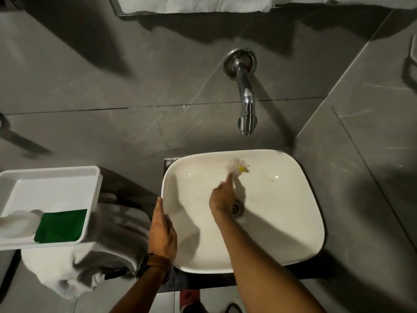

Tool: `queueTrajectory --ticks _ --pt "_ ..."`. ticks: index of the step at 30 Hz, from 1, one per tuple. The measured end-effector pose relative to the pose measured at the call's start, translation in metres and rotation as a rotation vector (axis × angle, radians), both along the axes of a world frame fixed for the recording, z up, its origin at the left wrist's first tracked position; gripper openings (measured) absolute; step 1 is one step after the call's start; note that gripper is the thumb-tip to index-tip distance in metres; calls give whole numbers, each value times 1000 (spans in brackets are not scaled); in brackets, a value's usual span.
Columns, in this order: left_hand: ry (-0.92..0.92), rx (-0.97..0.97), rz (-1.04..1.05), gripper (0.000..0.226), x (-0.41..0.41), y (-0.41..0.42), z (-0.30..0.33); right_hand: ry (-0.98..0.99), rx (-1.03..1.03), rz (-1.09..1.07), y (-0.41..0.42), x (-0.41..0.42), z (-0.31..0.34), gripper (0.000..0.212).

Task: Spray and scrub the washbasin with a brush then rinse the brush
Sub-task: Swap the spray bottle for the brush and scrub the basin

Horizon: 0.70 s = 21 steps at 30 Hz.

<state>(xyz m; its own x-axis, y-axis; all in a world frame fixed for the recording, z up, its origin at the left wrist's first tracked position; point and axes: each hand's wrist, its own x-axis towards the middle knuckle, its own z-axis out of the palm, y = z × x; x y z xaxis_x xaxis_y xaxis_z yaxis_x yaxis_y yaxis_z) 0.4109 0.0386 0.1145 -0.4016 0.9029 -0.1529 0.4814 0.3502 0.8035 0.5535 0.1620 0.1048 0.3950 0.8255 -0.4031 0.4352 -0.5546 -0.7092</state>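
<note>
Head view: one brush [237, 167], one washbasin [282, 222].

washbasin [282, 222]: white, glossy | brush [237, 167]: pale bristles, yellow tip | wall tiles [135, 86]: grey, veined with thin pale streaks | tap [246, 98]: chrome | tray [52, 175], left of frame: white | cloth in tray [61, 225]: dark green | towel [90, 256], lower left: white | watch strap [158, 263]: brown

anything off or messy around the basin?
Mostly fine. A white towel lies crumpled in a heap left of the washbasin, partly under the tray, spilling over the counter edge. Right hand scrubs with the brush; left hand steadies the rim. Tap is dry.
</note>
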Motion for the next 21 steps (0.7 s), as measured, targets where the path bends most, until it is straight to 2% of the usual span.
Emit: queueTrajectory --ticks 4,6,9,11,14,16,19,21 --pt "-11 29 -18 54 0 0 4 299 -47 420 -44 -60 16 52" --pt "-18 47 -14 58 2 1 7 376 -70 504 -65 -67 27 51" --pt "-22 55 -6 69 3 1 9 310 -111 685 -74 -33 40 43" --pt "-25 55 -3 73 2 1 9 186 -257 899 -84 14 50 36" --pt "-46 42 15 74 4 1 9 110 -476 1115 -99 71 66 40" --pt "-50 41 17 74 6 0 10 27 -485 1172 -101 77 68 49" --pt "-42 51 13 75 6 1 10 99 -392 1129 -96 40 65 33" --pt "-39 48 -5 76 5 1 9 39 -248 997 -86 7 56 31"
